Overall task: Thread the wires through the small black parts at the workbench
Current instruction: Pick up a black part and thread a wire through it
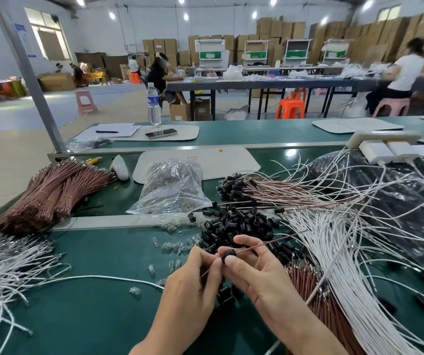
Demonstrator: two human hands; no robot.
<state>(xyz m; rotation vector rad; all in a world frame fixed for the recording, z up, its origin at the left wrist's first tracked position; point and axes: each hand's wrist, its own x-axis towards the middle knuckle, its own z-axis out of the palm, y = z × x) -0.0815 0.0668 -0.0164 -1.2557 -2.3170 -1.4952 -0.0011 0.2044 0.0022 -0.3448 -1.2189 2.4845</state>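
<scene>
Head view: left hand (193, 285) pinches brown wire (264, 244); right hand (254, 270) clamps small black part (227, 253) between thumb and fingers, above workbench (90, 316). Wire runs through part, sticking out both sides. Threaded wires (257, 187) heaped beyond, some done. Pile of loose black parts (239, 224) and bundled brown wires (52, 193) unused. Judgement: task early-to-mid, much left.

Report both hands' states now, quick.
Left hand: pinching the brown wire.
Right hand: pinching the small black part on that wire.
</scene>
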